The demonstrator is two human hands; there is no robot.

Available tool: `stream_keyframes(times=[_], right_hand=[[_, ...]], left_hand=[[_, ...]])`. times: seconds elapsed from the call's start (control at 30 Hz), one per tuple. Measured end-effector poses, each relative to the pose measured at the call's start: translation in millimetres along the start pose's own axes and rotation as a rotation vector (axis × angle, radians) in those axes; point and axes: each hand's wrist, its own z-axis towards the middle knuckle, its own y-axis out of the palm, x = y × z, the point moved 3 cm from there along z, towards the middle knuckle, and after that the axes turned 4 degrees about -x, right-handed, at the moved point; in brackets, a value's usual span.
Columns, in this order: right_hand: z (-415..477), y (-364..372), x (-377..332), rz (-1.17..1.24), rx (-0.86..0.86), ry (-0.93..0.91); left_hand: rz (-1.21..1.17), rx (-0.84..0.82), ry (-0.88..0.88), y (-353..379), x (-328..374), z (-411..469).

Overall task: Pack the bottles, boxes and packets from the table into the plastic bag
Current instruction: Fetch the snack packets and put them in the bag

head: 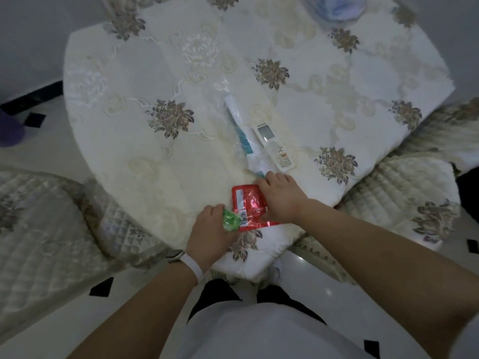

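A red foil packet [250,206] lies at the near edge of the table. My right hand [281,195] rests on its right side, fingers curled at the mouth of the clear plastic bag [233,130]. Whether they grip the bag is hidden. The bag lies flat in the middle of the table with a white and teal box [239,128] inside it. My left hand [210,233] holds a small green packet [231,221] against the red packet's left edge.
A white remote control [274,146] lies just right of the bag. The table has a floral cloth [168,120]. Quilted chairs stand at the left [39,216] and right [404,193]. A translucent container [334,6] sits at the far edge.
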Motion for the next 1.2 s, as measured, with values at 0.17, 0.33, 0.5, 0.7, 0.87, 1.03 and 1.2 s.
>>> stream_keyframes(times=[0.17,0.33,0.5,0.7,0.87,1.03,1.2], right_hand=[[-22,0,11,0.241,-0.012,0.151],[-42,2,27,0.430,-0.051,0.228],[-77,-13,54,0.595,0.115,0.294],[-172,-30,120,0.800,0.395,0.381],[-271,-14,184,0.967,0.577,0.460],[-367,19,248,1.163,0.755,0.583],[-455,65,292,1.257,0.835,0.770]], left_hand=[[-0.007,-0.029,0.032,-4,6,1],[-0.043,-0.036,0.028,-9,34,1],[-0.068,0.040,0.091,-12,83,-4],[-0.068,0.068,0.252,12,184,-24],[-0.022,0.097,0.425,57,286,-47],[0.007,0.062,0.589,120,379,-63],[-0.004,-0.033,0.710,180,451,-75]])
